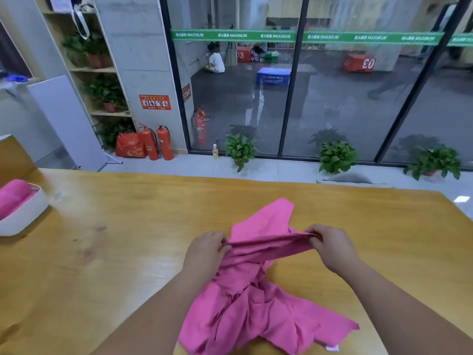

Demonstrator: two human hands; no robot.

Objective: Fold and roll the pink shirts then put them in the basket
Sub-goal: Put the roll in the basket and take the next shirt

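A person stands at the near side of a long wooden table [128, 239], both bare forearms reaching out over it. Between the hands lies a crumpled pink shirt [256, 303], most of it heaped on the tabletop close to the person, one flap spread flat toward the far edge. The left hand [204, 252] pinches a bunched edge of the fabric, its fingers curled in tight against the thumb. The right hand [330, 245] grips the same edge at the other end, fingers curled over the cloth, so a taut ridge of pink runs from one hand to the other, raised a little above the rest of the shirt.

Well off to the left, at the table's edge, sits a white basket [23, 213] with a rolled pink shirt [12, 196] already inside it. Beyond the table, potted plants [336, 156] line the foot of a glass wall, and two red fire extinguishers [158, 142] stand by a concrete pillar.
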